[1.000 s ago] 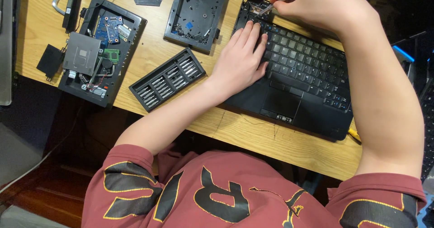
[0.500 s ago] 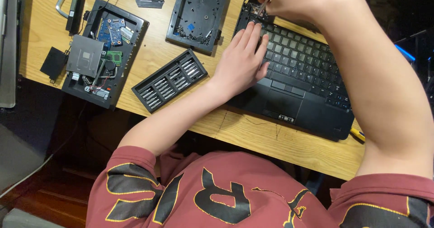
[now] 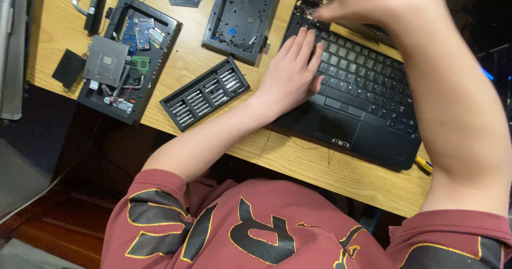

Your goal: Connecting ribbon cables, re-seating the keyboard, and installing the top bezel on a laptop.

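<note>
Two hands (image 3: 290, 77) on black ridged keyboard (image 3: 362, 74)

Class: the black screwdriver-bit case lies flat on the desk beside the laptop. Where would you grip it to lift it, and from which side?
Grip the bit case across its two long edges, near the middle, coming down from above. It is a flat, narrow rectangle lying open side up and aslant on the wooden desk, so a level pinch probably keeps the bits in their slots. The left hand is nearest.

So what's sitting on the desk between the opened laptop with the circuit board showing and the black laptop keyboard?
In the head view, the black screwdriver bit case lies between the opened laptop and the keyboard, with a removed black bottom cover farther back.
</note>
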